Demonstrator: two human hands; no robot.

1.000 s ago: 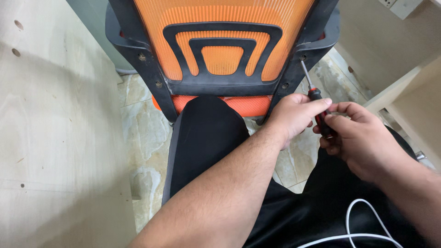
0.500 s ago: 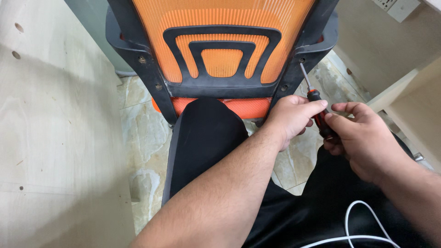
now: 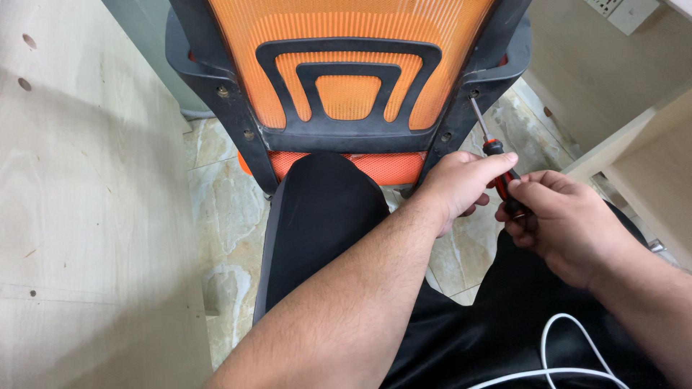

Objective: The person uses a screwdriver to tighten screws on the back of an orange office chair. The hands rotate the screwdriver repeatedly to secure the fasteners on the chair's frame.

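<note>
An office chair back [image 3: 346,79] with orange mesh and a dark grey plastic frame stands in front of me. A screwdriver [image 3: 490,144] with a red and black handle has its metal tip at a screw hole on the frame's right post [image 3: 473,92]. My left hand [image 3: 458,184] pinches the upper part of the handle with thumb and fingers. My right hand [image 3: 562,223] is wrapped around the lower end of the handle. My left knee in black trousers [image 3: 317,209] presses against the orange seat edge [image 3: 382,167].
A pale plywood panel [image 3: 79,216] with several small holes fills the left side. Marbled floor tiles [image 3: 223,238] lie below the chair. A light wooden shelf unit [image 3: 641,144] and a wall socket [image 3: 623,11] are at the right. A white cable [image 3: 569,360] lies on my lap.
The screwdriver tip has moved up a little toward the hole in the frame's right post. Both hands stay on the handle, with the fingers shifted slightly.
</note>
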